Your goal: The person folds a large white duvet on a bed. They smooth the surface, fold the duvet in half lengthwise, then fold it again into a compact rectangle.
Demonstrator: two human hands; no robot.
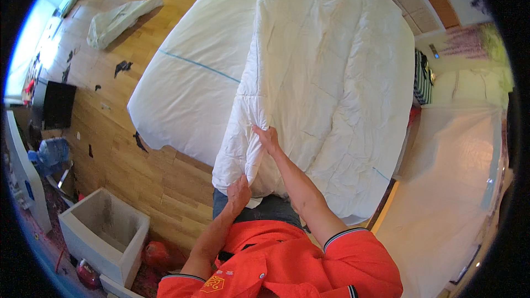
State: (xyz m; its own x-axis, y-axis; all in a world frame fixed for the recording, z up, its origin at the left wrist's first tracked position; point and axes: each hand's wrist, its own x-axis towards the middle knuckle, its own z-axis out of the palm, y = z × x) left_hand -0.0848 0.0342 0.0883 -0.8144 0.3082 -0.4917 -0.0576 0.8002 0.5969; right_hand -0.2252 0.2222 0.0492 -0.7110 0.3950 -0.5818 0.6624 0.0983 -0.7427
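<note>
A white quilted duvet (pixel 309 72) lies over the right part of the bed, its left side gathered into a fold. At the near end of that fold my left hand (pixel 239 192) is closed on the duvet's edge, just above my lap. Farther up, my right hand (pixel 268 139) pinches the same fold, its arm stretched forward over the duvet. The bed's white mattress (pixel 193 83) shows on the left, with a thin blue-green line across it. Both hands' fingertips are partly hidden in the cloth.
On the left are a grey open box (pixel 105 232), a blue water jug (pixel 53 152) and a black bin-like box (pixel 58 105). A crumpled white sheet (pixel 121 19) and dark scraps (pixel 122 68) lie on the wooden floor. Translucent sheeting (pixel 447 187) covers something at the right.
</note>
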